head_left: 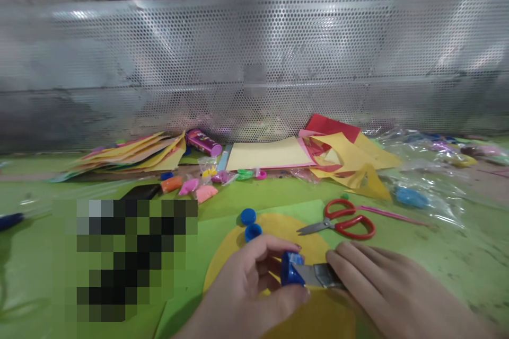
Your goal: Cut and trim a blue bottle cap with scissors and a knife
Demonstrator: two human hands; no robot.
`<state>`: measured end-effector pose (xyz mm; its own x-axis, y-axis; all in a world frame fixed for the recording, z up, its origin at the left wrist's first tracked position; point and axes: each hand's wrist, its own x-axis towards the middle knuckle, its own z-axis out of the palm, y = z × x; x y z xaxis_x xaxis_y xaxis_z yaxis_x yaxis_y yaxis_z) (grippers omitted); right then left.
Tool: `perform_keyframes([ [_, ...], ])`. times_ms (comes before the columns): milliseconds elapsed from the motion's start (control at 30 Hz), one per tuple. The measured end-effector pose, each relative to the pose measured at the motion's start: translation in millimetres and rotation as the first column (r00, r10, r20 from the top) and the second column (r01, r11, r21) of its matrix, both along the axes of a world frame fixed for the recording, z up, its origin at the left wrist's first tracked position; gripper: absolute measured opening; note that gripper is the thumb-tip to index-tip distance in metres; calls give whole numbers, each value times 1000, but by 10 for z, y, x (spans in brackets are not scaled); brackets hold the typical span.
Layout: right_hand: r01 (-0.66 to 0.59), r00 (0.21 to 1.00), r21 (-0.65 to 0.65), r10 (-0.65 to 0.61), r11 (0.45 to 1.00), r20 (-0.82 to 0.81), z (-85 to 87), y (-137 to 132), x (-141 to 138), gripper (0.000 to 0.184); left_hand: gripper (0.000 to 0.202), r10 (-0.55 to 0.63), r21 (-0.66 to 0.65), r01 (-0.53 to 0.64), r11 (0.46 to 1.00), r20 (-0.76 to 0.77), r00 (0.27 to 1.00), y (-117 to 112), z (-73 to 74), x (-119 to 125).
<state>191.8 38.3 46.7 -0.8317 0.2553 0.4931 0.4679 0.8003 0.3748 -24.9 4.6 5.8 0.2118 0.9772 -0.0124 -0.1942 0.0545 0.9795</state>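
Observation:
My left hand pinches a small blue cap-like piece between thumb and fingers, low in the middle of the view. My right hand holds a flat grey metal blade whose tip touches the blue piece. Both hands hover over a yellow paper disc that lies on a green sheet. Two loose blue caps rest at the disc's far left edge.
Red-handled scissors lie just beyond my right hand. Stacks of coloured paper, a purple tube, clay lumps and plastic bags line the back, below a perforated metal wall. A blurred patch covers the left foreground.

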Motion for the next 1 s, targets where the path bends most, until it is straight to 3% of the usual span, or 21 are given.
perform_keyframes([
  [300,11,1000,80,-11,997,-2,-98,36,16,30,35,-19,-3,19,1000,-55,998,-20,109,-31],
  [767,-47,999,60,47,997,5,-88,18,-14,28,41,-40,-50,36,998,-98,994,-64,133,27],
  [1000,-61,998,50,61,997,2,-125,7,1,31,38,-42,-36,35,999,-203,978,-93,190,23],
])
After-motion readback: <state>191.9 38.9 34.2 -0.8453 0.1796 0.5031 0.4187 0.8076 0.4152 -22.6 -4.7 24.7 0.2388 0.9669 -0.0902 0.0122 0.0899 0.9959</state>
